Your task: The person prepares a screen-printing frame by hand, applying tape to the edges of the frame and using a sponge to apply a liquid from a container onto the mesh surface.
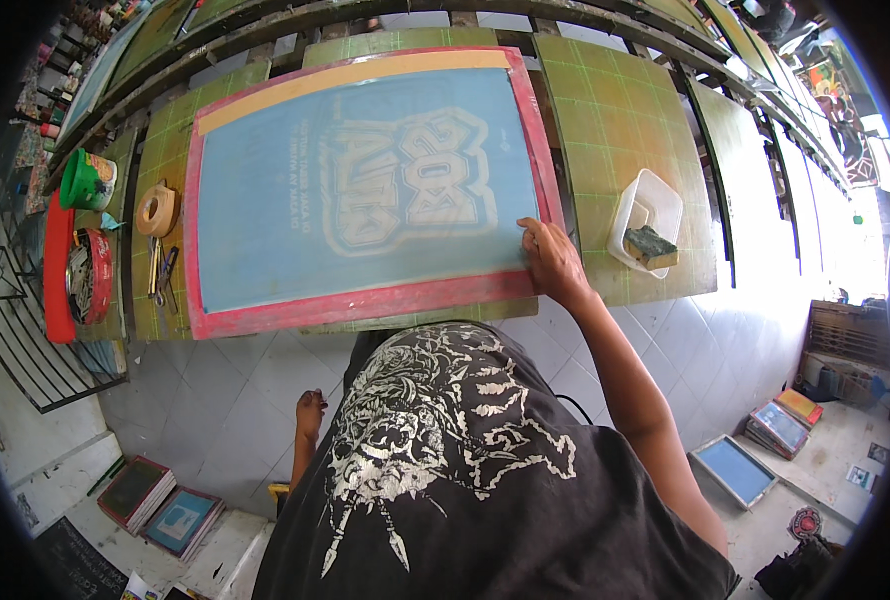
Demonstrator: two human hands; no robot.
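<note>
A large screen-printing screen [255, 190] with blue mesh, red-taped border, a tan strip along its far edge and a pale mirrored lettering design lies on a green gridded board [615, 110]. My right hand [555, 260] is at the screen's near right corner, fingers bent on the mesh and border, apparently gripping it. My left hand [310, 405] hangs low, left of my dark printed shirt, fingers loosely bent with no object visible in them. Left of the screen are a tape roll [158, 210] and scissors [166, 280]. At right a white plastic tub [633, 205] holds a sponge [653, 247].
A green tub [85, 180], red tin [90, 275] and red strip [59, 260] sit at the left, near a black metal grille [10, 330]. More boards run along the back and right. Stacked screens [180, 515] and a separate screen [733, 470] lie low behind me on both sides.
</note>
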